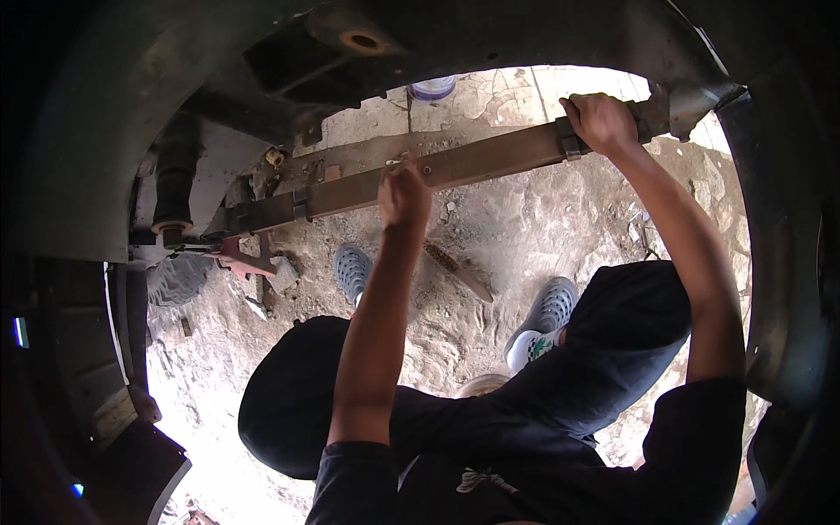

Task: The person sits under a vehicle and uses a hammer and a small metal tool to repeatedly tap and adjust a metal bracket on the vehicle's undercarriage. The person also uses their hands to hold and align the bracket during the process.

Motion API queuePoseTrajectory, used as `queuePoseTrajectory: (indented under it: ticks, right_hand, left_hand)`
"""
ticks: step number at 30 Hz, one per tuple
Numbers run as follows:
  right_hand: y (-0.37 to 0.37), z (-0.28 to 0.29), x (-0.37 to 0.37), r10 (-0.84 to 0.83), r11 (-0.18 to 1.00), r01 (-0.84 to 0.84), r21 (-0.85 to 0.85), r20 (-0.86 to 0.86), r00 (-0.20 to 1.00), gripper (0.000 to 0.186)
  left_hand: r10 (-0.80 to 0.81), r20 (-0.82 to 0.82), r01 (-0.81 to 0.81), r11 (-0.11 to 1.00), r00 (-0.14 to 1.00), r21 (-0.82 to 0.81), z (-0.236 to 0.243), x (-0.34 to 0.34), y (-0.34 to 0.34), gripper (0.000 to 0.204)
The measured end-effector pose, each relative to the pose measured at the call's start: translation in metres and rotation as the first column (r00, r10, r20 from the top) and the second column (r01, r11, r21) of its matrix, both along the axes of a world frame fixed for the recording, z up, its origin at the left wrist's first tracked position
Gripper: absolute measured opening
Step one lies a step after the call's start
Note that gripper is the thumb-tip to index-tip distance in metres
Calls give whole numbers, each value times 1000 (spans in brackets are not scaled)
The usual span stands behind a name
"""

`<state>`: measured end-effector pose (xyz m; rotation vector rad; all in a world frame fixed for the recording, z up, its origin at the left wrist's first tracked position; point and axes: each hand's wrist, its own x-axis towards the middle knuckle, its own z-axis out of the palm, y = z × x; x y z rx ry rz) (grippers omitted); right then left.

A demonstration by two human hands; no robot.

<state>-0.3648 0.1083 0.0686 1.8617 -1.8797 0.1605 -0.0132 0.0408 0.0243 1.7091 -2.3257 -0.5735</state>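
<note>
While right hand [604,124] grips bar [499,159], left hand [405,194] curled, hold unclear; dirt floor [512,223] rubble-strewn.

Head-worn fisheye view, facing downward

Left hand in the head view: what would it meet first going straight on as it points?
Most likely the long, flat, brown metal bar, which the left hand overlaps in the picture; depth is unclear, so they may be touching.
</note>
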Motion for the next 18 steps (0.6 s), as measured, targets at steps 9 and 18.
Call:
queuePoseTrajectory:
  ticks: [9, 18]
  right_hand:
    - [-2, 12, 15, -117, 984, 110, 142, 43, 992, 34]
    - [0, 19, 18, -187, 961, 171, 219, 55, 981, 32]
  left_hand:
    - [-190, -190, 151, 968, 963, -201, 4, -73, 39, 32]
    - [-34, -149, 13, 990, 988, -144, -14, -54, 16, 26]
